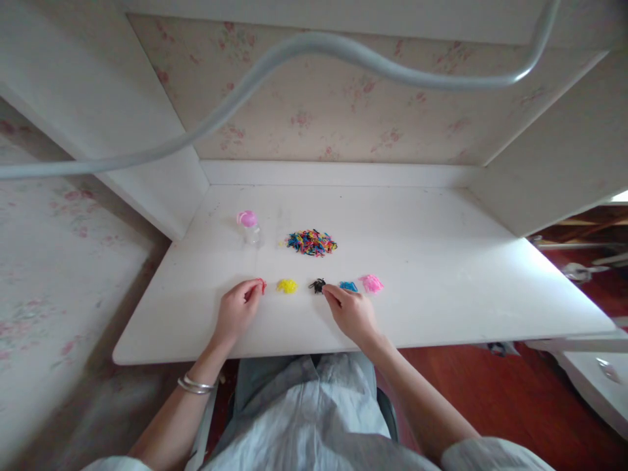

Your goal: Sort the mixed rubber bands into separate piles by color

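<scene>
Holds the left hand [239,309] low at the tabletop [441,261], with thumb and fingers drawn together right at the small cluster of red pieces [263,286]; cannot tell, at this size, about any piece caught between the fingertips. Has the right hand [354,315] angled inward, with thumb and forefinger meeting at the near right edge of the black pile [318,285], touching or almost touching it; again cannot tell about a hold on any piece. Shows the yellow pile [287,286] just to the right of the left hand, between the two hands and apart from both. Shows the blue pile [348,286] just beyond the right hand, partly hidden by it, and the pink pile [373,283] farther right, beyond the back of the same hand. Has the multicoloured heap [313,242] beyond both hands, nearer to the right one's fingertips. Shows a clear jar [252,234] with a pink lid [248,218] well beyond the left hand. Wears silver bangles [195,386] behind the left hand.
</scene>
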`<state>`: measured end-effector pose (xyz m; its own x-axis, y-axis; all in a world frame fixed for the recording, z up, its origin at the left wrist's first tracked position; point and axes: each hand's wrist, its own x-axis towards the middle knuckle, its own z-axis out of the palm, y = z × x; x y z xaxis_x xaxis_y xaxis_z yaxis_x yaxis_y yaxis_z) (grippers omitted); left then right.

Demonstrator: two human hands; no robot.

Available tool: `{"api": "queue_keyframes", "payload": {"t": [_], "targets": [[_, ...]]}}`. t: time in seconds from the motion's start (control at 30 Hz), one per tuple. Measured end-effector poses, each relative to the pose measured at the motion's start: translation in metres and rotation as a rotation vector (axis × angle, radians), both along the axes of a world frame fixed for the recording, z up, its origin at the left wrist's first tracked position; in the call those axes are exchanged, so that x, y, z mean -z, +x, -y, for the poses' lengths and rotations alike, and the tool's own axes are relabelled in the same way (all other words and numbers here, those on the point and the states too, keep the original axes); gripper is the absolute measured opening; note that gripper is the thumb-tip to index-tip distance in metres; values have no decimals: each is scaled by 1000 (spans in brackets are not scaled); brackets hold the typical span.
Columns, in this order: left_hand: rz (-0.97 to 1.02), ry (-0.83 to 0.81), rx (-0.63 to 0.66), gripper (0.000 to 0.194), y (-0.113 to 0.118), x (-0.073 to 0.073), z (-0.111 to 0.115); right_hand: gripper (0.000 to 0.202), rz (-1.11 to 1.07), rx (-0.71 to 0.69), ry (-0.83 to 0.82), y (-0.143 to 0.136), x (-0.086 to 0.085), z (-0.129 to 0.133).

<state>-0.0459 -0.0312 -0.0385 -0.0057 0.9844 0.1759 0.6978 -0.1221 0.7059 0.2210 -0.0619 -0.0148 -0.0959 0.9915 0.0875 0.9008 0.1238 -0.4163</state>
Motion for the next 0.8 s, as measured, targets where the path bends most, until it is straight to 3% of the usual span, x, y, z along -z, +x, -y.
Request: {"api": "queue_keyframes", "payload": {"t": [0.23, 0.37, 0.53, 0.67, 0.8], "targets": [[-43, 19, 14, 28, 3, 5, 2, 31, 133, 1, -63, -8, -3, -10], [-46, -2, -10, 30, 5, 1, 4, 32, 128, 3, -65, -5, -3, -6], [-142, 26, 36, 29, 20, -20, 3, 35, -76, 105, 50, 16, 5, 19], [-240, 46, 153, 26, 48, -43, -9, 38, -187, 184, 68, 36, 17, 38], [-431, -40, 223, 23, 80, -57, -27, 40, -219, 227, 47, 46, 27, 44]]}}
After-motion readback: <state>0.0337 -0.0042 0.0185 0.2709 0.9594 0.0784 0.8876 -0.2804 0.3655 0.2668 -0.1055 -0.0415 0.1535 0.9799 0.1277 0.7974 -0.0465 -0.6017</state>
